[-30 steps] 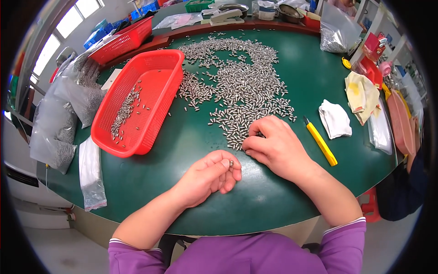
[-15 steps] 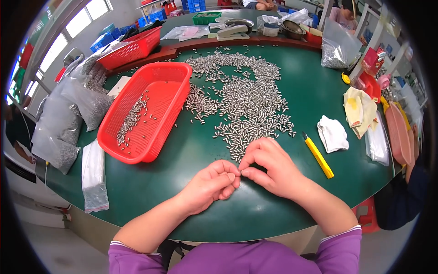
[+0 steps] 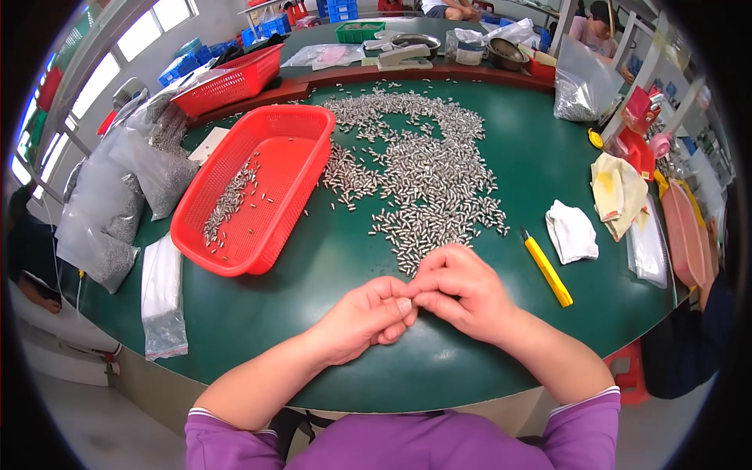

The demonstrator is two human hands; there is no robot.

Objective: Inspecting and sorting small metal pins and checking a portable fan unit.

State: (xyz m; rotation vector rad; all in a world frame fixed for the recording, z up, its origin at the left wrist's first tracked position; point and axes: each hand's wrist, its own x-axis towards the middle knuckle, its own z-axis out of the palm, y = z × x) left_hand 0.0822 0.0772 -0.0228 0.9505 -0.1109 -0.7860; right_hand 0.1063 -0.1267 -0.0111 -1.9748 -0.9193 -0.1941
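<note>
Metal pieces (image 3: 439,176) lie just beyond the touching fingers (image 3: 429,283).

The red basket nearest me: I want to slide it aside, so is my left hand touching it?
Apart. The head view shows green tabletop between the left hand and the red basket.

Light: bright, white; windows (image 3: 138,37) at your ten o'clock, panes burnt out. Glare: pale sheen on your green worktop (image 3: 501,368), five o'clock. Shadow: soft, beside the red basket (image 3: 274,168), at its four o'clock. Focus: your left hand (image 3: 360,321) and right hand (image 3: 464,294) crisp. Distortion: worktop edge bowed, six o'clock; corners black.
</note>
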